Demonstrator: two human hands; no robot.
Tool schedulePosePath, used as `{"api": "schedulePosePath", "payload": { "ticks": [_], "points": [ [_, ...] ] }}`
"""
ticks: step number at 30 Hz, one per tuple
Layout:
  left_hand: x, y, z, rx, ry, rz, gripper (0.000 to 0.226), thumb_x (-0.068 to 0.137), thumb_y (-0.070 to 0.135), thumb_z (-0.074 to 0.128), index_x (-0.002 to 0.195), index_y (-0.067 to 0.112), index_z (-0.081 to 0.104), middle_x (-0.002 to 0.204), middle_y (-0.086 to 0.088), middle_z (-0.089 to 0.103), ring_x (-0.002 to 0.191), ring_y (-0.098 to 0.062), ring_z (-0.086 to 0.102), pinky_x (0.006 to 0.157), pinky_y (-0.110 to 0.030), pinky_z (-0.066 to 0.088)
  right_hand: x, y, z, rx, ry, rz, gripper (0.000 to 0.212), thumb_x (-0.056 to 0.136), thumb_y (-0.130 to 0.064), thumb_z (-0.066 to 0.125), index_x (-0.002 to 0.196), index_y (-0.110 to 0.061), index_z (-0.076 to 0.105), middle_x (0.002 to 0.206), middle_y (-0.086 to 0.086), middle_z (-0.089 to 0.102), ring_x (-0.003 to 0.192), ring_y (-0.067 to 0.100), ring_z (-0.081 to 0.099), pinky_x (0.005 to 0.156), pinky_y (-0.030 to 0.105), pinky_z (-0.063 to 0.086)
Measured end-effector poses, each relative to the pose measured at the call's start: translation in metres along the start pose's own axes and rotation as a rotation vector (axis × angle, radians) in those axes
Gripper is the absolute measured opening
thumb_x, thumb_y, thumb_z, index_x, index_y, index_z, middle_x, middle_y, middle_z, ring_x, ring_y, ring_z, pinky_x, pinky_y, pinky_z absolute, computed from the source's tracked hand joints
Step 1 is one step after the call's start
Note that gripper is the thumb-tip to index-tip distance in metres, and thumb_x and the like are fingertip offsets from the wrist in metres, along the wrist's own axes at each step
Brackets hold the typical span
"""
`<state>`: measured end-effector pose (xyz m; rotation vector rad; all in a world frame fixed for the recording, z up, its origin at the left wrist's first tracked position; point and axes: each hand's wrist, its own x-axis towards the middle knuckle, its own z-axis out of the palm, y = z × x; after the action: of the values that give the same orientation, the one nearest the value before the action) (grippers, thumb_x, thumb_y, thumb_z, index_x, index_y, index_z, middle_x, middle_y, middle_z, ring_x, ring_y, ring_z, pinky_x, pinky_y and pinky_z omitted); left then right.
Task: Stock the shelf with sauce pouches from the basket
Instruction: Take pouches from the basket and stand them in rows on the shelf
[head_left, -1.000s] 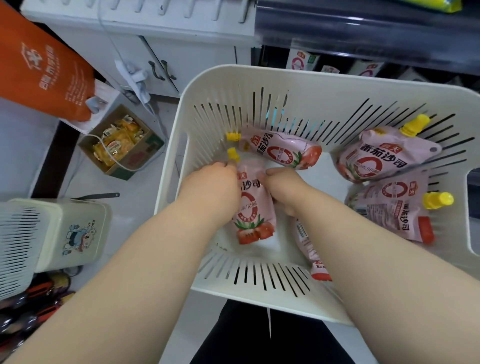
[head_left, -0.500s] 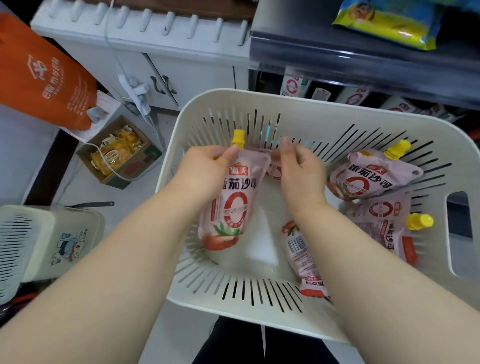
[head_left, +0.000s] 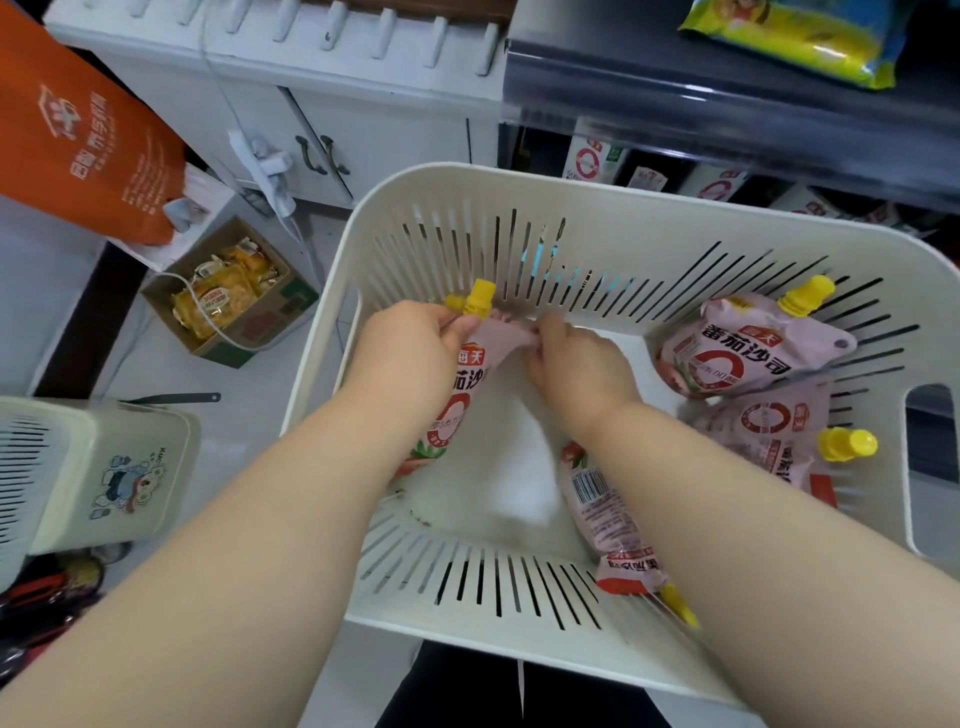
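- Left hand (head_left: 410, 353) was curled round the top of a sauce pouch (head_left: 467, 384), right under its yellow cap (head_left: 480, 297). The right hand (head_left: 576, 364) pinched the other top corner of the same pouch, so neither hand was free.
- The pouch hung upright between the two hands near the far-left corner of the basket (head_left: 519, 179), with its bottom end down inside the walls.
- A second cap (head_left: 456, 301) peeked out just beside the first one. Couldn't tell what it belonged to.
- Further out, the upper pouch (head_left: 748, 351) lay partly over the lower pouch (head_left: 769, 431) in the far-right corner. A near pouch (head_left: 602, 499) ran toward the near wall, half hidden under the right forearm.
- Past the far rim was the shelf (head_left: 727, 124), and a few stocked pouches (head_left: 587, 161) of the same kind were under it already.
- My read: partway through. Some were shelved, one was in hand but not out of the basket yet, and at least three more were waiting.
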<state>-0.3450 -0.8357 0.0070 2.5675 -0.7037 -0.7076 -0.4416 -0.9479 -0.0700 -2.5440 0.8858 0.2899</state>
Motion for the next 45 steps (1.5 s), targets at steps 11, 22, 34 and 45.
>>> {"api": "schedulePosePath", "payload": {
  "ticks": [11, 22, 34, 45],
  "points": [
    [0.005, 0.002, 0.001, -0.113, 0.053, -0.034, 0.036, 0.097, 0.035, 0.045, 0.096, 0.005, 0.065, 0.080, -0.006, 0.059, 0.078, -0.025, 0.051, 0.063, -0.028, 0.032, -0.016, 0.048, -0.039, 1.327, -0.142, 0.440, 0.024, 0.098, -0.017, 0.044, 0.090, -0.010, 0.065, 0.066, -0.002, 0.072, 0.064, 0.012, 0.069, 0.062, 0.028, 0.053],
    [-0.001, 0.009, 0.000, -0.626, 0.106, -0.165, 0.017, 0.095, 0.034, 0.050, 0.095, 0.026, 0.065, 0.076, 0.016, 0.063, 0.076, -0.004, 0.061, 0.059, -0.021, 0.052, -0.027, 0.042, -0.026, 1.571, 0.011, 0.415, 0.026, 0.099, -0.016, 0.040, 0.079, -0.016, 0.057, 0.073, 0.003, 0.068, 0.067, 0.016, 0.064, 0.062, 0.028, 0.054],
    [0.008, 0.001, 0.014, -0.341, 0.124, -0.100, 0.013, 0.093, 0.023, 0.054, 0.083, 0.018, 0.060, 0.070, 0.002, 0.055, 0.067, -0.018, 0.049, 0.055, -0.029, 0.034, -0.020, 0.053, -0.030, 1.079, 0.114, 0.219, 0.042, 0.080, 0.004, 0.064, 0.087, -0.034, 0.048, 0.095, -0.011, 0.059, 0.091, 0.006, 0.061, 0.070, 0.018, 0.049],
    [0.001, -0.006, 0.046, -0.880, 0.283, -0.334, 0.011, 0.085, 0.021, 0.068, 0.075, 0.027, 0.064, 0.080, 0.007, 0.068, 0.087, -0.018, 0.064, 0.083, -0.032, 0.051, 0.000, 0.052, -0.034, 1.267, 0.156, 0.305, 0.010, 0.087, -0.008, 0.063, 0.095, -0.011, 0.068, 0.081, -0.001, 0.068, 0.060, -0.003, 0.066, 0.057, 0.011, 0.051]
  ]
}}
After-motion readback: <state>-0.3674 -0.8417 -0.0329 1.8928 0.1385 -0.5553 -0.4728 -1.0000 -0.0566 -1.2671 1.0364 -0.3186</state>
